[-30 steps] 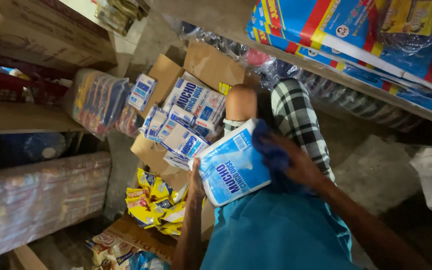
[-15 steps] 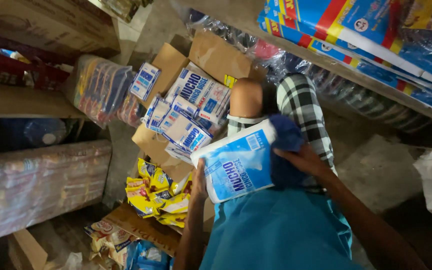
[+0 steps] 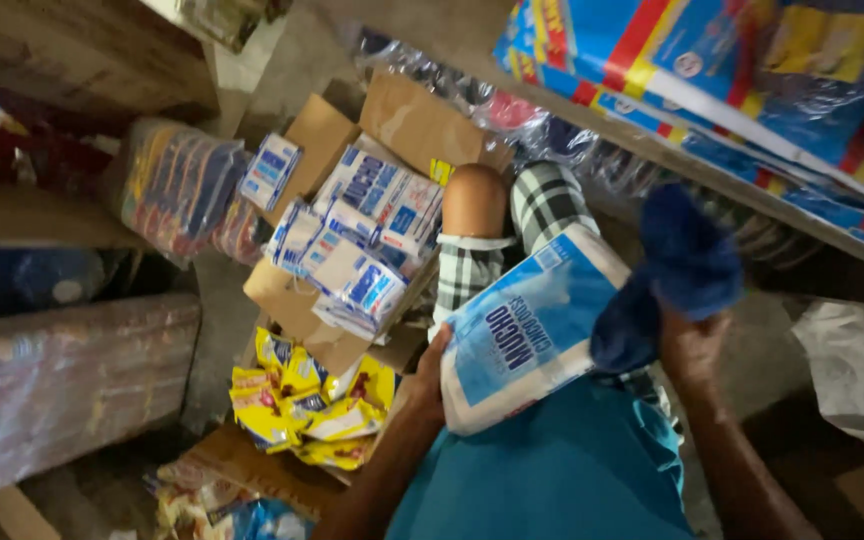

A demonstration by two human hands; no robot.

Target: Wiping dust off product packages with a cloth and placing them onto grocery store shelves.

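Two hands are busy over the person's lap. The left hand grips the lower left corner of a blue-and-white packet, fingers curled under its edge, so the packet rests tilted against the teal shirt, just above the checked shorts. The right hand is closed around a dark blue cloth, bunched and raised beside the packet's upper right edge; the view is blurred there, so whether the cloth touches the packet is hard to tell.

The risk, as I judge it, lies in that one-corner grip: the packet looks soft and bulky, and held by one hand at its edge it could sag, slip off the lap and drop onto the open cardboard box of similar packets below, or onto the yellow pouches on the floor. A firm push with the cloth from the right would work against the left hand's hold and could twist the packet loose. The shelf close above the right hand leaves little room to lift.
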